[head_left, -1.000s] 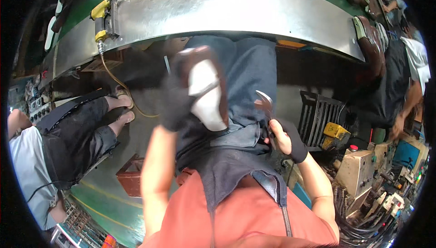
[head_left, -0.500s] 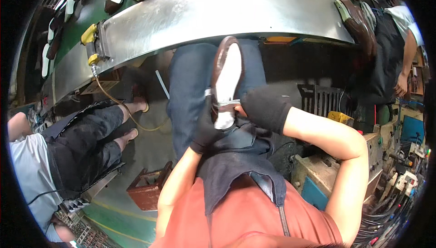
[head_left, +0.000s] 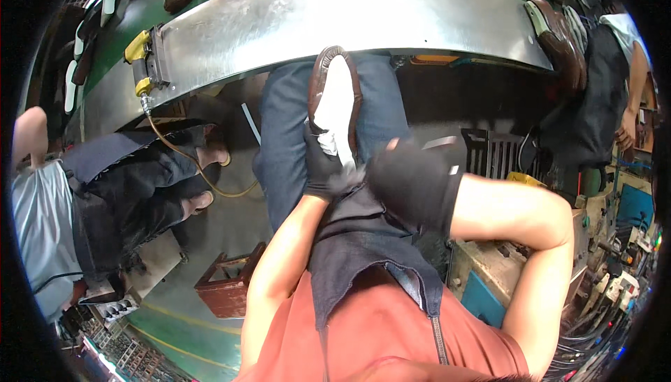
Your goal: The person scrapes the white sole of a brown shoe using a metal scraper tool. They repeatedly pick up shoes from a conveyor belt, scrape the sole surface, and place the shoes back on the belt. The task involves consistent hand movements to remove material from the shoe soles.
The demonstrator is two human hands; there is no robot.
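Note:
A brown leather shoe [head_left: 314, 92] lies sole up over my lap, its toe toward the metal bench and its white insole [head_left: 335, 102] facing me. My left hand [head_left: 323, 162], in a black glove, is closed round the side of the shoe near the heel. Crumpled whitish material [head_left: 326, 142] shows beside that hand. To the right of the heel, my black-gloved right hand [head_left: 405, 176] is closed. A greyish strip [head_left: 440, 142] sticks out past it, and a grey blur lies between both hands. What the right fingers grip is not clear.
A steel bench top [head_left: 300, 22] runs across in front, with a yellow-and-black air tool [head_left: 142, 64] and its hose at left. More brown shoes [head_left: 559, 43] stand at right. Co-workers are on both sides. A wooden stool [head_left: 227, 284] stands behind left, machinery [head_left: 489, 263] at right.
The shoe has shifted slightly left. My right hand has drawn back and turned away from the heel, where a silvery strip was across the shoe. The person at left has raised an arm.

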